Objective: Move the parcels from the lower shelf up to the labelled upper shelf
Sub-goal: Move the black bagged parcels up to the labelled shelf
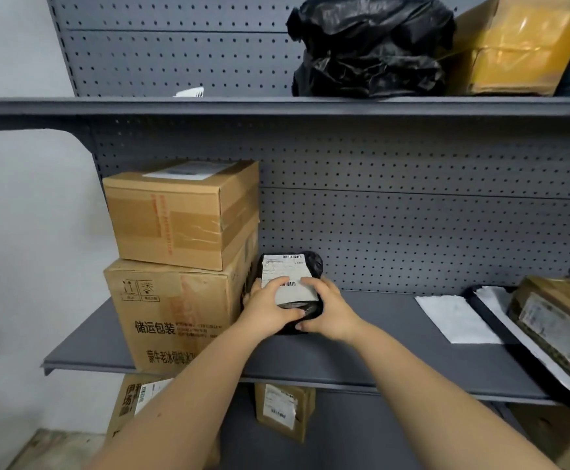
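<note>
Cartons stacked at far left of the lower shelf [361,340]: a plain top carton [175,218] on a printed carton [171,313] reading 储运包装. Just right of them, left hand [270,305] and right hand [327,312] clasp a small black parcel [314,262], fingers curled round its near end and over its white barcode label [287,271] (small print unreadable). Parcel rests on the shelf, long axis running away from the wrists, both hands equally near. White mailer [453,317] lies further right. Upper shelf [208,105] sits overhead; likely a straight lift.
</note>
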